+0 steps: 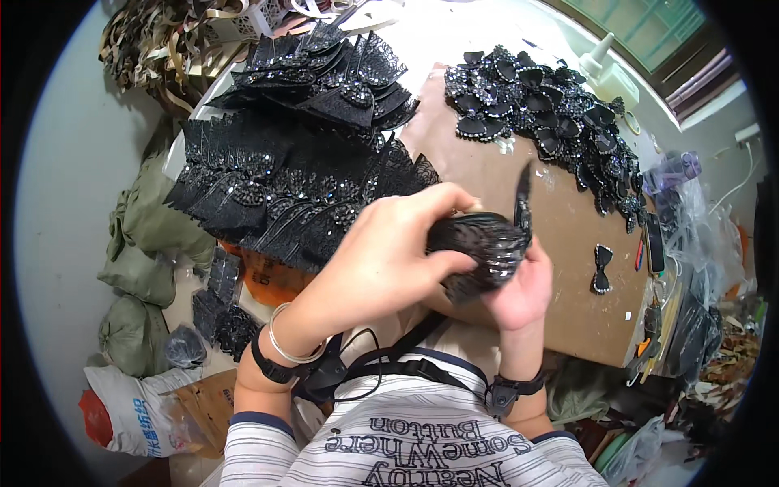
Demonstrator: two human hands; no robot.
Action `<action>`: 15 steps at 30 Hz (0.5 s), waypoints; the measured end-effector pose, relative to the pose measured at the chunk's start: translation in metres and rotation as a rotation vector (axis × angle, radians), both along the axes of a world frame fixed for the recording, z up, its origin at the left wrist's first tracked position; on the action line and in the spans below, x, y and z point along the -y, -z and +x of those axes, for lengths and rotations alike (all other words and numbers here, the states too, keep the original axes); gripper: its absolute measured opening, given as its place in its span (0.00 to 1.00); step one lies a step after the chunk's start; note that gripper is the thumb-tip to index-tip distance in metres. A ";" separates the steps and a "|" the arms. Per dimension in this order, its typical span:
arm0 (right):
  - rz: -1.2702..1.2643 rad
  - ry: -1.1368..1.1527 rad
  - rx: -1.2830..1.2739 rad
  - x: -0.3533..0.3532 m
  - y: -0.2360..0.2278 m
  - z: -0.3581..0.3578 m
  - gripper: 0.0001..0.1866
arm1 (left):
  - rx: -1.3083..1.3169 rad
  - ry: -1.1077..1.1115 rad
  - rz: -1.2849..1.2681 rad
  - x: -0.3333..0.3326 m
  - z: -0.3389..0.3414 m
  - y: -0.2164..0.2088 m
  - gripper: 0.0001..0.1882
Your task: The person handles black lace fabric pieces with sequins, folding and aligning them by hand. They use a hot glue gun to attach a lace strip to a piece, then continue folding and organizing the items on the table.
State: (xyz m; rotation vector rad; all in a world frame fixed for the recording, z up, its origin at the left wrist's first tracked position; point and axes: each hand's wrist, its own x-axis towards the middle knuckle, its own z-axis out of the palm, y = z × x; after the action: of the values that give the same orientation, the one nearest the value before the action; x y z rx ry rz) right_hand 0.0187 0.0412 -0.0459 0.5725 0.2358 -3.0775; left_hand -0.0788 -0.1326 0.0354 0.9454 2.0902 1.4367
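The left hand [393, 247] and right hand [521, 290] grip a glossy black bundle [483, 250] between them, a narrow strip [523, 201], nearer the right, its long axis pointing forward.

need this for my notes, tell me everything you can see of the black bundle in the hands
The black bundle looks like many thin layers packed together, rounded along the top, dark and glossy with bright highlights; the exact material is unclear. The left hand grips it from the left, thumb across the near face, while the right hand supports its lower right. A narrow dark piece stands up at its right; whether it is attached cannot be told. In view, it overlaps the brown board.
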 end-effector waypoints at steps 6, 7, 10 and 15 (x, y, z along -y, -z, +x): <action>0.457 -0.089 -0.157 0.015 -0.050 0.016 0.20 | -0.017 -0.049 0.151 0.010 -0.015 0.047 0.14; 0.632 -0.085 -0.184 0.027 -0.061 0.018 0.20 | -0.048 -0.057 0.181 0.010 -0.016 0.051 0.14; 0.899 -0.131 -0.180 0.039 -0.076 0.022 0.17 | 0.074 -0.034 0.243 0.002 -0.022 0.052 0.13; 1.182 -0.115 -0.361 0.046 -0.075 0.014 0.17 | 0.196 -0.009 0.300 0.006 -0.018 0.051 0.08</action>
State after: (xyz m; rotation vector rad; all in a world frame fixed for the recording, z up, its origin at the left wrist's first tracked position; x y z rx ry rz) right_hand 0.0323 -0.0046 0.0295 -0.0686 2.0064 -2.5707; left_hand -0.0966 -0.1389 -0.0160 0.8621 1.7722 1.8049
